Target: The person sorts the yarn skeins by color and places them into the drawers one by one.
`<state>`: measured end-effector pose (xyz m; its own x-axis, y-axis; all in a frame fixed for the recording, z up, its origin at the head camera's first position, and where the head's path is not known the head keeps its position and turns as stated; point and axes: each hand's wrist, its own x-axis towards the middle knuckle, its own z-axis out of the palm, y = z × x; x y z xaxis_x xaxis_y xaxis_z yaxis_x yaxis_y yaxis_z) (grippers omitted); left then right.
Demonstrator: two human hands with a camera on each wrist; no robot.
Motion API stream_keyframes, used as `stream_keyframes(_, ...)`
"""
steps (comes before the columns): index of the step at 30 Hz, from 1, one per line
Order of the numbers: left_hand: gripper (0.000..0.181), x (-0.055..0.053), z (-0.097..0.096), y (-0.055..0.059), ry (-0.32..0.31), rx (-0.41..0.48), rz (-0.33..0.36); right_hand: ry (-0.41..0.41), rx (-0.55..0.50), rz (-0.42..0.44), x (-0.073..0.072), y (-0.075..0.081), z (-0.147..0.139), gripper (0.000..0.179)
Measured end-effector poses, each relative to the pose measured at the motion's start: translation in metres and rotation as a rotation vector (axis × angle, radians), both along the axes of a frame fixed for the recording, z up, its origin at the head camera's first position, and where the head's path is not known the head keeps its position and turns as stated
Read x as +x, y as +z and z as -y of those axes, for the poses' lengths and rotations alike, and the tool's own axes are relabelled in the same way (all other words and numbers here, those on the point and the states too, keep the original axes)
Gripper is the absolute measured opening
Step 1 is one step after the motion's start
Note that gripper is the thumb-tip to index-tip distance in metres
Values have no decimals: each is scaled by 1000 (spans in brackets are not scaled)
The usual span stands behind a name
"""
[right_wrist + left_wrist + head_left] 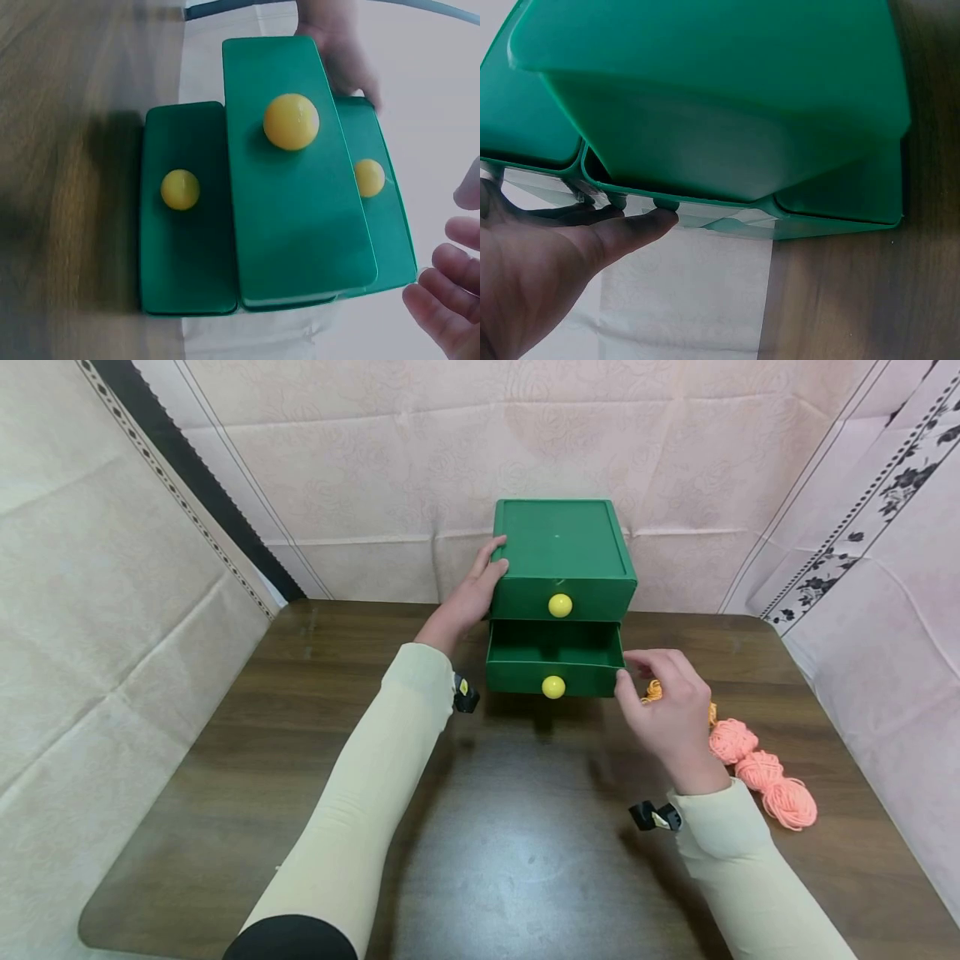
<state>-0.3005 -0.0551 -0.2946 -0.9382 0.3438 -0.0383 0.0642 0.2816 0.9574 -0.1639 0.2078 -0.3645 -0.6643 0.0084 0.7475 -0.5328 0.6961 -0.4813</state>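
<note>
A green drawer cabinet (564, 539) stands toward the back of the table, its round knobs yellow. Its middle drawer (300, 202) is pulled out, and the part of its inside that shows is bare green. The top drawer (525, 599) and the bottom drawer (187, 255) are closed. My left hand (468, 593) lies along the cabinet's left side, fingers extended against it, as the left wrist view also shows. Beside the pulled-out drawer's right front corner is my right hand (671, 714), fingers loosely bent and holding nothing.
Pink yarn balls (759, 771) lie in a slanting row right of my right hand. Orange yarn (654, 691) shows partly behind that hand. Pale cloth (375, 477) hangs behind and beside the brown wooden table (517, 843).
</note>
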Motion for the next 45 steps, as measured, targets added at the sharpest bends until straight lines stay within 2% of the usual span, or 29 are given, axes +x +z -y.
stream_keyframes(16, 53, 1, 1, 2, -3, 6, 11, -78, -14, 127, -7, -13, -21, 24)
stream_keyframes(20, 53, 1, 1, 2, -7, 11, 17, -96, -14, 193, -9, -14, -24, 26)
stream_keyframes(26, 53, 1, 0, 3, -5, -6, 12, -130, 12, 361, -13, -17, -29, 34)
stream_keyframes(29, 53, 1, 0, 3, -2, -20, 8, -139, 33, 419, -14, -19, -31, 36)
stream_keyframes(39, 53, 0, 0, 2, -4, -18, 10, -159, 111, 491, -22, -23, -41, 40)
stream_keyframes(45, 53, 1, 0, 3, -4, -8, 6, -186, 123, 568, -26, -25, -44, 43)
